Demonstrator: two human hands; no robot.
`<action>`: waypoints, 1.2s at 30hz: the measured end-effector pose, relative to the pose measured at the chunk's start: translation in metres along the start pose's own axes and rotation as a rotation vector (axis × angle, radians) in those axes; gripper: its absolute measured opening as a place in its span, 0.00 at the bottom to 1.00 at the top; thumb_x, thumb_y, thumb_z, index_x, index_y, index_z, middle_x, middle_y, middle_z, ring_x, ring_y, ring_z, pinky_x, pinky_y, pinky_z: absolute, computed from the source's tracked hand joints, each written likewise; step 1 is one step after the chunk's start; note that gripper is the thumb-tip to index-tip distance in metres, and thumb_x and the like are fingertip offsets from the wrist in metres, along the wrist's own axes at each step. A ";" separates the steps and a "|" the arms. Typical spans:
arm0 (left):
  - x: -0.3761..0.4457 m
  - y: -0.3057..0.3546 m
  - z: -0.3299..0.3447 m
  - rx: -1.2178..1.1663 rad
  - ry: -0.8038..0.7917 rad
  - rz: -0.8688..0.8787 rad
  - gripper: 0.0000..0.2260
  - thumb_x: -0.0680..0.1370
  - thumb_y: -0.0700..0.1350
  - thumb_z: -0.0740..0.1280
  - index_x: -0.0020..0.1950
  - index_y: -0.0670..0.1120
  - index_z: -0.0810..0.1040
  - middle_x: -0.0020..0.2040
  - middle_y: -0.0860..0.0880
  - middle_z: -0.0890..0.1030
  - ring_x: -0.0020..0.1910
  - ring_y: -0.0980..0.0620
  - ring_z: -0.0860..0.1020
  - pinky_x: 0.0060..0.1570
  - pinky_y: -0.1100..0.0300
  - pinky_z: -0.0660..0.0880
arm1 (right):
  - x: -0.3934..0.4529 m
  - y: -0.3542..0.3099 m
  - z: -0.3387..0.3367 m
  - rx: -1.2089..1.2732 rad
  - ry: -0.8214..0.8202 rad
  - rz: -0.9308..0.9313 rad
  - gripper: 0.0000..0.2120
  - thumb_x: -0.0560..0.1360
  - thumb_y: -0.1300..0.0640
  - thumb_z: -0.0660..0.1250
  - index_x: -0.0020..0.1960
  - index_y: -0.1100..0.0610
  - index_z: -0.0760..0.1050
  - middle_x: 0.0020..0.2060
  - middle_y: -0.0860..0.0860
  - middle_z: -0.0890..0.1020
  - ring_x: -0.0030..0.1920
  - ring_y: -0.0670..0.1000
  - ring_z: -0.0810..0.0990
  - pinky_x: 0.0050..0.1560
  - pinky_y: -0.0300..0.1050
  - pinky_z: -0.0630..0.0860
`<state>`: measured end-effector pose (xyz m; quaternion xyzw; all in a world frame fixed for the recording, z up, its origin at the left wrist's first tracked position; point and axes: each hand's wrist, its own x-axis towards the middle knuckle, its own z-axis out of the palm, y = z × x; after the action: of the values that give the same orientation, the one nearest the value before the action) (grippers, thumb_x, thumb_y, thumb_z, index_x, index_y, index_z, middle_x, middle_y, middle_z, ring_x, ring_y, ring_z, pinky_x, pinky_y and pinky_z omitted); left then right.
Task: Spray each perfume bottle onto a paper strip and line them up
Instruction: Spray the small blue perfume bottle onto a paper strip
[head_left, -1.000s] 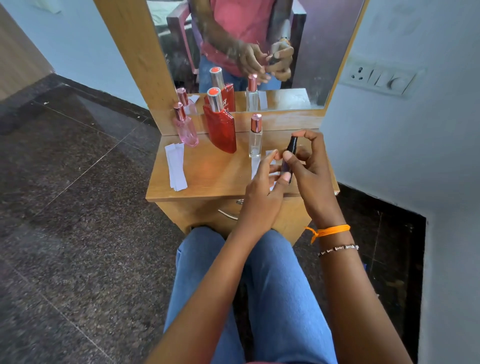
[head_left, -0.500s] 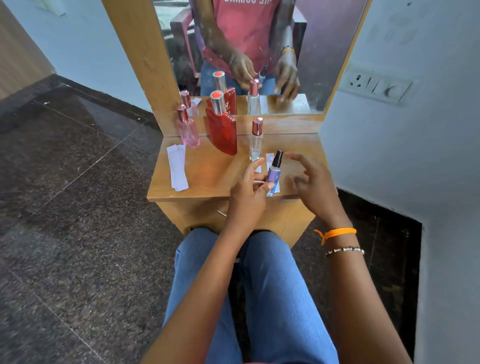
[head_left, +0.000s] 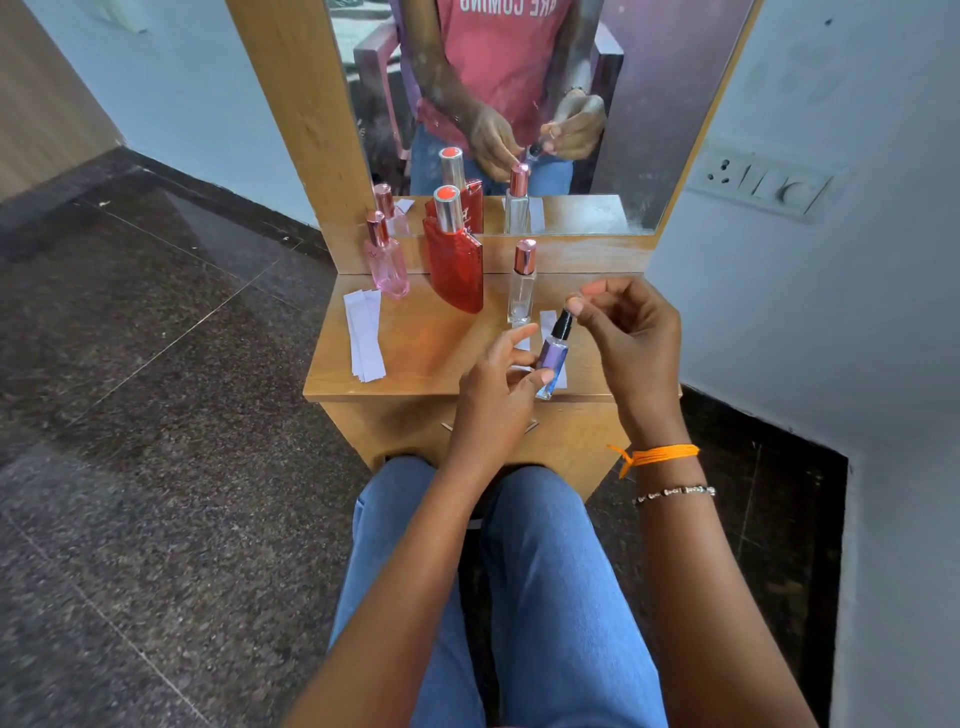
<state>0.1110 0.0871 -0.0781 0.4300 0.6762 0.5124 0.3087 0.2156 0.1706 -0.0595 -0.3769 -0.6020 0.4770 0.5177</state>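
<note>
Your left hand (head_left: 493, 384) holds the purple bottle (head_left: 551, 362) low on its body, thumb pressed on the near face and the other fingers curled round the far side, so that grip is closed on the glass; the index finger sticks out loose above it. The bottle leans a little to the right, its base raised just over the front edge of the worktop (head_left: 431, 343). Your right hand (head_left: 631, 343) sits at the bottle's black sprayer (head_left: 562, 325), with thumb and forefinger pinched together at the top of it and the remaining fingers bent in a loose curl; you cannot tell from this angle whether the pinch actually grips the sprayer or only touches it. A white strip (head_left: 550, 338) lies flat on the worktop right behind the bottle, partly hidden by it. The clear bottle (head_left: 521, 283) with a rose cap stands upright just beyond your hands. The red bottle (head_left: 457, 260) stands to its left, and the pink bottle (head_left: 387, 260) further left near the back corner, both upright. A small stack of strips (head_left: 364, 335) lies near the left edge, well apart from your hands. The mirror (head_left: 519, 104) behind the worktop shows both hands meeting at the small bottle. An orange thread (head_left: 657, 454) and a beaded bracelet (head_left: 675, 492) circle your right wrist.
</note>
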 end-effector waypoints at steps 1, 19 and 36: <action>0.000 0.000 0.000 0.000 -0.002 0.002 0.20 0.74 0.39 0.68 0.65 0.49 0.72 0.51 0.49 0.81 0.45 0.61 0.77 0.39 0.80 0.68 | -0.001 0.001 0.001 0.002 -0.011 0.002 0.08 0.71 0.65 0.72 0.43 0.52 0.77 0.38 0.49 0.81 0.41 0.46 0.81 0.49 0.42 0.78; 0.001 0.005 -0.003 -0.174 0.099 -0.054 0.24 0.73 0.40 0.70 0.69 0.47 0.69 0.49 0.48 0.84 0.51 0.54 0.81 0.55 0.56 0.75 | -0.016 -0.003 0.002 0.112 -0.303 0.102 0.22 0.70 0.69 0.71 0.59 0.52 0.72 0.37 0.51 0.86 0.43 0.52 0.85 0.48 0.42 0.80; 0.008 0.010 0.003 0.007 0.088 0.017 0.18 0.75 0.41 0.68 0.64 0.47 0.72 0.60 0.50 0.78 0.55 0.57 0.74 0.53 0.64 0.72 | 0.010 0.008 -0.001 -0.163 -0.186 -0.062 0.31 0.72 0.71 0.64 0.70 0.54 0.60 0.37 0.49 0.74 0.39 0.41 0.78 0.48 0.36 0.77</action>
<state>0.1129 0.0964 -0.0693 0.4139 0.6871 0.5310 0.2730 0.2146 0.1827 -0.0641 -0.3531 -0.6956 0.4433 0.4416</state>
